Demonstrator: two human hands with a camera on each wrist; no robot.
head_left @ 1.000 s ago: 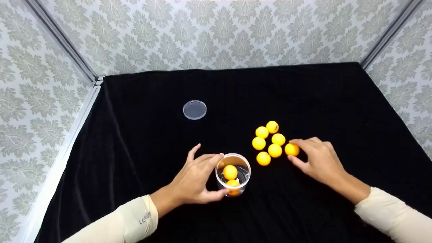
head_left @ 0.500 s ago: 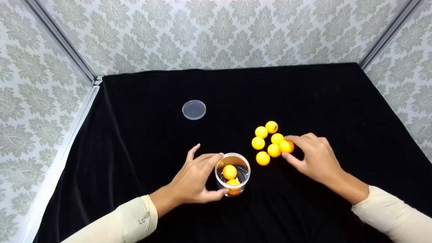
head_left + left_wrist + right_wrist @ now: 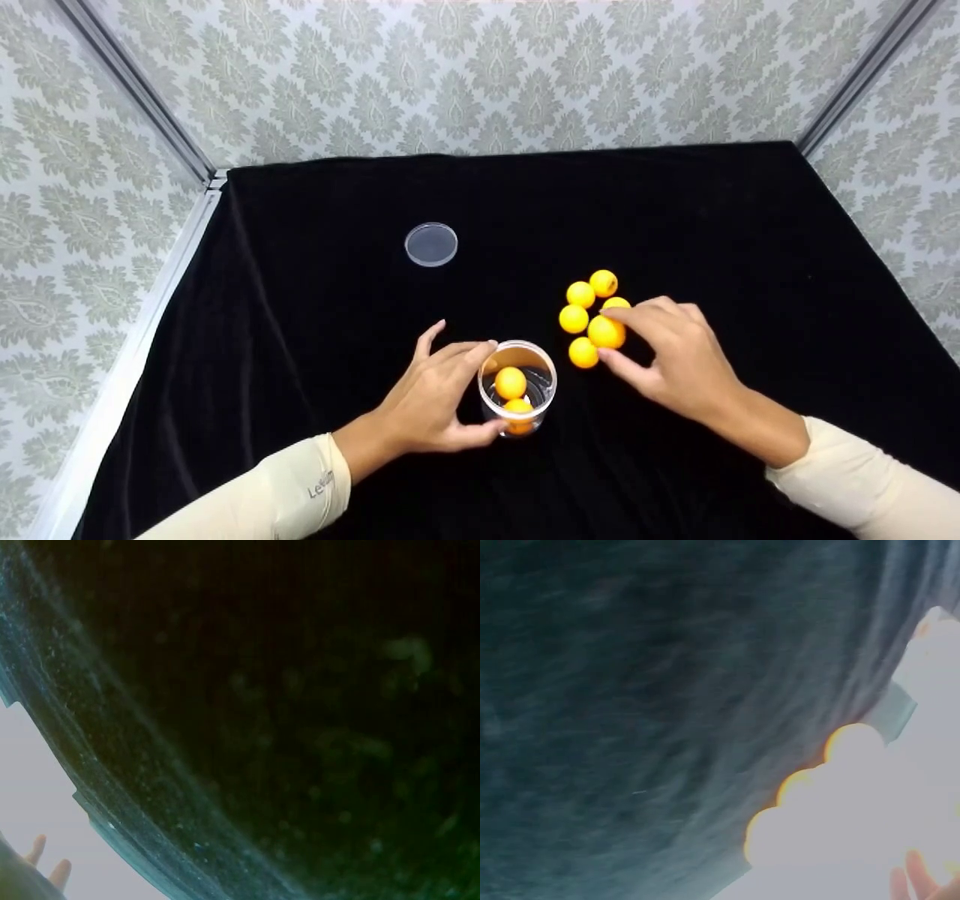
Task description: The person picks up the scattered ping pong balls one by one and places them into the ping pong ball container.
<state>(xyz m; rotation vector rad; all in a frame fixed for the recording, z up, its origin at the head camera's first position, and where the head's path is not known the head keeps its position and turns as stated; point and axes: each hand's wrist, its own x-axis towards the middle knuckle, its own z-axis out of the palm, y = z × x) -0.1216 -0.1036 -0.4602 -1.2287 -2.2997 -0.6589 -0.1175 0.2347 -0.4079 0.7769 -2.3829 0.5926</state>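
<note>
My left hand (image 3: 431,397) holds a clear plastic jar (image 3: 550,360) at its side, thumb and fingers spread round it near the rim. Two orange ping-pong balls (image 3: 511,382) lie inside the jar. To the right, my right hand (image 3: 682,360) pinches another orange ping-pong ball (image 3: 607,332) between thumb and fingertips. This ball overlaps the loose group in the head view, hiding one ball behind it. Several more loose balls (image 3: 574,319) lie close about it on the black cloth. The right wrist view shows balls (image 3: 853,741) overexposed; the left wrist view catches only fingertips (image 3: 60,874).
A clear round lid (image 3: 431,244) lies flat on the black cloth (image 3: 337,277), behind and left of the jar. Patterned wall panels (image 3: 465,75) stand along the back and both sides of the table.
My right hand has carried its ball leftward from the right edge of the group to over the other balls. The left hand and jar have stayed in place.
</note>
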